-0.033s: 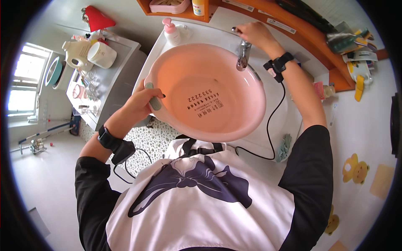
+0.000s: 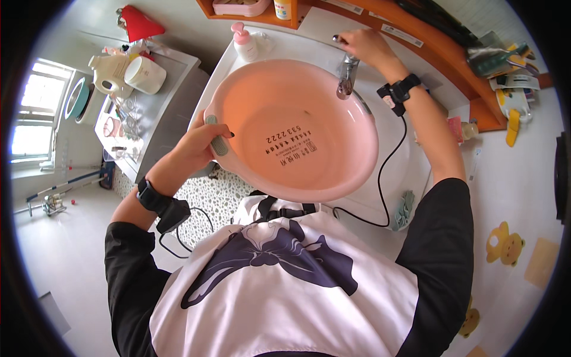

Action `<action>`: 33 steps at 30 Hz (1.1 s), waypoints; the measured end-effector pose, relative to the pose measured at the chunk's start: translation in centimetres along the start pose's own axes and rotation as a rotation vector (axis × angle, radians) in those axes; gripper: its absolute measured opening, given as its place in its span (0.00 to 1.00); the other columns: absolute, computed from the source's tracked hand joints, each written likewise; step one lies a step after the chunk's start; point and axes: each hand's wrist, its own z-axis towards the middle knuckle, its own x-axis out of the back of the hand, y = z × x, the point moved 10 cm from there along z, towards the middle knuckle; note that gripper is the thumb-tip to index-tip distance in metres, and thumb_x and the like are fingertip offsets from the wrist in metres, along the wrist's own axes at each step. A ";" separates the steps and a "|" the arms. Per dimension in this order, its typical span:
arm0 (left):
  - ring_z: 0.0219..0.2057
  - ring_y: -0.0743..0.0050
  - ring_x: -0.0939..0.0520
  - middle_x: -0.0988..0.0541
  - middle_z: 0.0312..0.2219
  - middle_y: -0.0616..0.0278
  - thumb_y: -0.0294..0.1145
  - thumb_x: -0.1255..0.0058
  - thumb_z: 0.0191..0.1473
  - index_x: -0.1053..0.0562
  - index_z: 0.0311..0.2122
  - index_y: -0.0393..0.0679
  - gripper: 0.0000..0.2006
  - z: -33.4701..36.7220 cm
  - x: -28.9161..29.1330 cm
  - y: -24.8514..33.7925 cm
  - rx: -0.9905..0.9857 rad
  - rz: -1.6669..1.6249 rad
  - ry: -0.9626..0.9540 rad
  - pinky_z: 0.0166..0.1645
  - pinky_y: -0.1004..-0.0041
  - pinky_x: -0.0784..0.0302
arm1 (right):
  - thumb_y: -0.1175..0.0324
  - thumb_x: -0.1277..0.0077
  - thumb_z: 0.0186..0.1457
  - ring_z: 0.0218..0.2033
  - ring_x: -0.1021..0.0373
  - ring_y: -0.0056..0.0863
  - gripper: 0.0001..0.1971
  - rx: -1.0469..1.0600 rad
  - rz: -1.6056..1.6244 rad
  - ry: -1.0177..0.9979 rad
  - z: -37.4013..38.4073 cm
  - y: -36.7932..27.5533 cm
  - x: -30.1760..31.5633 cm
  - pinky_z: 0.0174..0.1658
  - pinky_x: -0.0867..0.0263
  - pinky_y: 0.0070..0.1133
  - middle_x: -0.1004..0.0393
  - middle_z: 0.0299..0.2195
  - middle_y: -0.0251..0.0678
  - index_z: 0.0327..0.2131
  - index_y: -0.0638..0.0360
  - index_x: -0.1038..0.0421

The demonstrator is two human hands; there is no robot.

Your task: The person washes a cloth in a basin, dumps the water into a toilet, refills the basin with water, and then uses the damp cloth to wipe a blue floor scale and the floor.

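Note:
A wide pink plastic washbasin (image 2: 262,119) sits over the white sink counter in front of me, with dark printing on its bottom. My left hand (image 2: 205,140) is closed around its left rim at a grey-green ribbed grip (image 2: 219,138), thumb on the inner side. Above the basin's far right rim stands a chrome faucet (image 2: 345,80). My right hand (image 2: 370,47) is closed on the faucet's lever handle (image 2: 339,39), with the fingertips partly hidden. I cannot make out any stream from the spout, or whether water lies in the basin.
Behind the basin stands a pump bottle (image 2: 244,44) with a pink top. An orange shelf (image 2: 440,71) runs along the back and right. A pale green cloth (image 2: 404,208) lies at the counter's right. To the left, a side table (image 2: 172,71) bears jugs (image 2: 110,74) and glassware. Black cables hang from both wrists.

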 end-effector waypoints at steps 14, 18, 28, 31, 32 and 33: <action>0.36 0.75 0.25 0.32 0.35 0.64 0.17 0.53 0.40 0.43 0.51 0.47 0.29 -2.6 -0.2 1.2 -0.020 0.191 0.170 0.35 0.73 0.24 | 0.52 0.48 0.47 0.23 0.30 0.29 0.23 -0.745 0.592 -0.369 -11.8 7.4 -7.5 0.25 0.33 0.26 0.27 0.24 0.40 0.39 0.61 0.33; 0.36 0.75 0.24 0.31 0.37 0.63 0.17 0.53 0.41 0.43 0.51 0.48 0.29 -2.8 0.4 1.0 0.028 0.197 0.163 0.35 0.72 0.24 | 0.49 0.53 0.50 0.22 0.31 0.30 0.25 -0.920 0.985 -0.698 -17.8 0.9 -13.4 0.23 0.31 0.24 0.32 0.26 0.39 0.36 0.67 0.32; 0.33 0.58 0.21 0.26 0.34 0.48 0.27 0.53 0.41 0.36 0.40 0.31 0.18 1.1 0.7 -2.3 0.316 -0.002 -0.131 0.34 0.65 0.20 | 0.64 0.52 0.52 0.26 0.30 0.19 0.13 -1.020 1.521 -0.457 -20.8 1.0 -9.8 0.31 0.34 0.17 0.26 0.28 0.35 0.34 0.65 0.28; 0.34 0.55 0.22 0.28 0.35 0.46 0.27 0.53 0.42 0.36 0.41 0.32 0.18 2.7 -0.1 -4.0 0.376 -0.082 -0.211 0.39 0.62 0.21 | 0.65 0.51 0.51 0.23 0.30 0.19 0.12 -1.008 1.415 -0.408 -21.0 2.2 -7.2 0.28 0.35 0.17 0.25 0.26 0.35 0.32 0.65 0.27; 0.35 0.56 0.22 0.28 0.36 0.47 0.26 0.54 0.43 0.36 0.41 0.32 0.18 3.4 -0.7 -4.4 0.378 -0.115 -0.263 0.41 0.60 0.23 | 0.65 0.51 0.51 0.23 0.30 0.19 0.12 -1.061 1.394 -0.338 -21.6 3.0 -6.4 0.27 0.35 0.17 0.25 0.26 0.35 0.31 0.65 0.27; 0.35 0.56 0.23 0.28 0.36 0.48 0.25 0.54 0.43 0.36 0.41 0.32 0.17 4.1 -1.3 -4.9 0.380 -0.148 -0.314 0.44 0.58 0.24 | 0.65 0.52 0.50 0.23 0.31 0.19 0.12 -1.113 1.372 -0.268 -22.2 3.8 -5.7 0.27 0.35 0.17 0.25 0.25 0.35 0.31 0.66 0.27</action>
